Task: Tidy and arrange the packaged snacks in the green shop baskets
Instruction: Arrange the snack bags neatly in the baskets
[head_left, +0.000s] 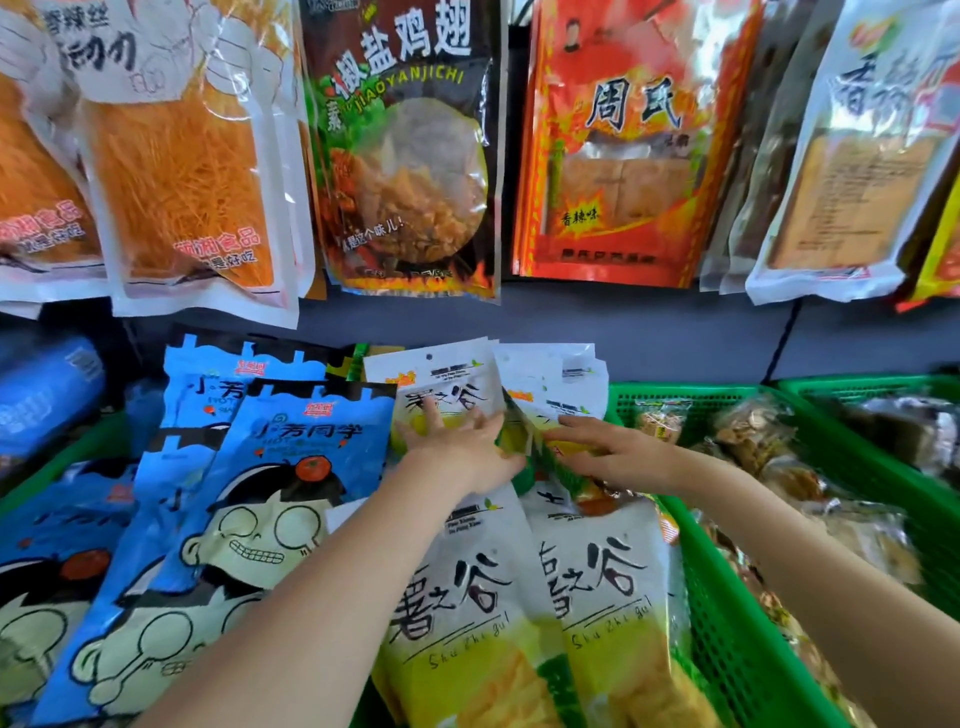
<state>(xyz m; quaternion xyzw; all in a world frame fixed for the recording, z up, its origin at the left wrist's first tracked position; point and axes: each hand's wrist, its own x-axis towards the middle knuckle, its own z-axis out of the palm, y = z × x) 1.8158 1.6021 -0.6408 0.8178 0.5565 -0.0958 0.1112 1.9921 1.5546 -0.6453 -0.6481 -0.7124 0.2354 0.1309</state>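
- The white and yellow snack packs (457, 395) stand in a row at the back of a green basket (727, 597), with more of the same packs (493, 597) lying flat in front.
- The left hand (462, 441) rests flat on the front standing pack, fingers straight and spread.
- The right hand (608, 447) reaches in beside it. Its fingers lie on the next standing pack (556, 379), and whether they pinch it cannot be told.
- The two hands are just beside each other.
- Blue cartoon packs (291, 467) fill the left part, leaning one over another.
- Another green basket (883, 467) to the right holds clear bags of brown snacks (753, 431).
- A grey wall (649, 327) runs behind the baskets.
- Big bags hang above it: orange shreds (182, 171), a black bag (405, 150), a red bag (618, 140) and a white one (852, 156).
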